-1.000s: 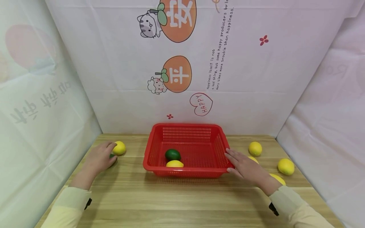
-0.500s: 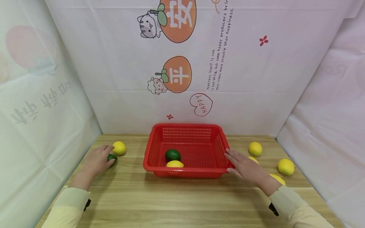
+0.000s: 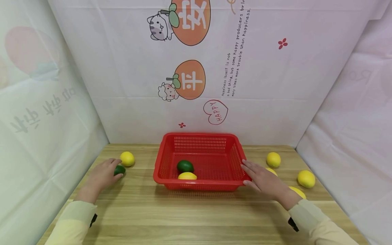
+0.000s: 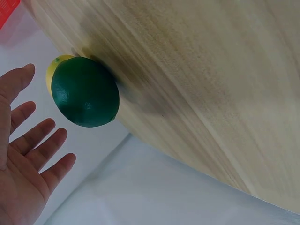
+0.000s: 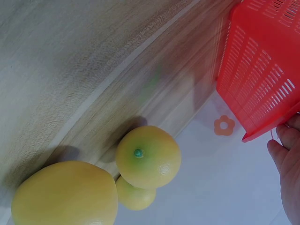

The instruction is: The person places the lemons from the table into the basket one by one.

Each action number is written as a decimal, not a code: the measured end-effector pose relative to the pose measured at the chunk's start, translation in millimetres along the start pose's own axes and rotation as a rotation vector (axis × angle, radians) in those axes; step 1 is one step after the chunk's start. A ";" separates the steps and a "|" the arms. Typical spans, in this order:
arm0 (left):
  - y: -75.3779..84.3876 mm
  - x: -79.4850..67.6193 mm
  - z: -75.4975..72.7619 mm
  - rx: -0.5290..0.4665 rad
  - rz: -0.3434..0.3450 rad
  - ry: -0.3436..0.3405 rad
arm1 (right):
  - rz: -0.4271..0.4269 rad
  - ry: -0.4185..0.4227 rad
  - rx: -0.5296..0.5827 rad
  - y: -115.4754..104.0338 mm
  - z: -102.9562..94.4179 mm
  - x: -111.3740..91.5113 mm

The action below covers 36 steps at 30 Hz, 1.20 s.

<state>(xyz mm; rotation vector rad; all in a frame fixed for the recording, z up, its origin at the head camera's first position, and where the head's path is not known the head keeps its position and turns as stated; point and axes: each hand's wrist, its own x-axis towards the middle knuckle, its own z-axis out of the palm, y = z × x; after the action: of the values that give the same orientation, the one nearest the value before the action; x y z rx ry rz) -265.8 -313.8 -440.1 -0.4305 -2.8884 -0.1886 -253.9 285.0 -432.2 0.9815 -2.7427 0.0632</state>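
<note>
While both forearms are stretched forward over the wooden table (image 3: 171,217), the hands are set well apart. Left hand (image 3: 101,174): held at the table's far left, fingers loosely extended and spread wide, nothing gripped. A dark green fruit (image 3: 120,170) is placed right by its fingers; a gap is suggested by the left wrist view, though contact cannot be ruled out with certainty. Just behind it, a yellow fruit (image 3: 127,159) is set on the table. Right hand (image 3: 263,180): laid at the right rim of the red basket (image 3: 202,182), fingers straight and close together, thumb spread away from them. Basket: positioned at the table's back, near the middle; a second green fruit (image 3: 185,166) and a yellow lemon-shaped fruit (image 3: 187,176) are contained, both toward its near left. Beyond the basket's right side: two round yellow pieces (image 3: 273,159) are fully shown, and two more (image 3: 297,192) are partly covered by the right arm and hand.
</note>
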 end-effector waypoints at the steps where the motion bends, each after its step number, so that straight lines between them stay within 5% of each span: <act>1: -0.7 0.1 0.7 -0.003 -0.002 -0.003 | 0.000 0.001 0.003 -0.2 0.0 0.0; 36: -11.0 2.0 23.0 -0.029 -0.038 -0.091 | 0.030 -0.021 -0.002 -0.8 1.3 -1.6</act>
<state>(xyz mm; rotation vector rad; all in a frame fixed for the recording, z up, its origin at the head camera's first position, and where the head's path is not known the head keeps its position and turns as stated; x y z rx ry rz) -275.4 -320.1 -463.0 -0.3999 -2.9876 -0.2235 -252.5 285.2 -433.9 0.9464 -2.7759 0.0549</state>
